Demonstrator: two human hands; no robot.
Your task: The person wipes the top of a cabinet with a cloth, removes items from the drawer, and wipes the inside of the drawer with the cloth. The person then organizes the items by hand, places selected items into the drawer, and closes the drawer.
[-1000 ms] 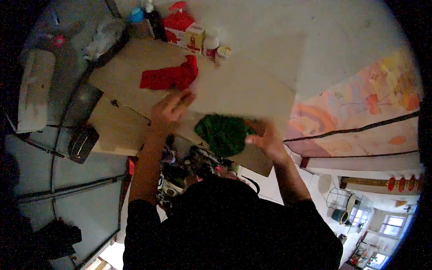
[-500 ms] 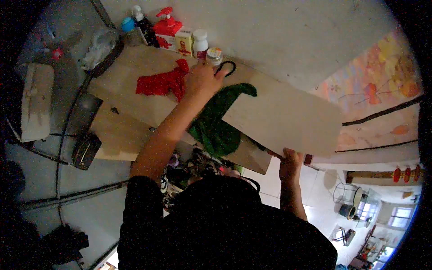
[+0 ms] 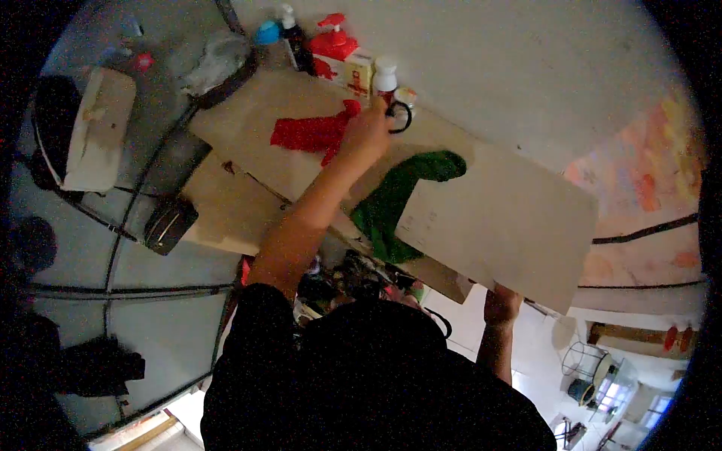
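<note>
- Below us, a brown tabletop [image 3: 244,105] runs from the pale wall [image 3: 489,68] toward a person in a dark short-sleeved top.
- On its right side we see a broad pale board [image 3: 496,225], its far corner reaching past the tabletop toward the orange-patterned fabric [image 3: 643,188].
- Beside and partly beneath that board lies a green cloth [image 3: 387,210], the piece nearest the middle; its upper end curls out around the board's corner, and we cannot tell how far it runs underneath.
- Farther left, a crumpled red cloth [image 3: 304,134] lies flat on the brown surface, its right end partly behind the person's forearm and hand.
- At the surface's left edge we find a dark pouch [image 3: 171,225].
- Along the wall we count a red pump bottle [image 3: 333,43], a dark bottle with a white pump [image 3: 295,49], a yellow-and-white box [image 3: 359,73] and a white bottle [image 3: 384,75].
- Stretched across the table, the left hand [image 3: 367,139] is closed, fingers curled, just below the white bottle.
- At the board's near edge, the right hand [image 3: 502,306] grips it, fingertips hidden from us.
- Smallest, a black loop [image 3: 410,115] juts from the left hand; what it belongs to, we cannot tell.
</note>
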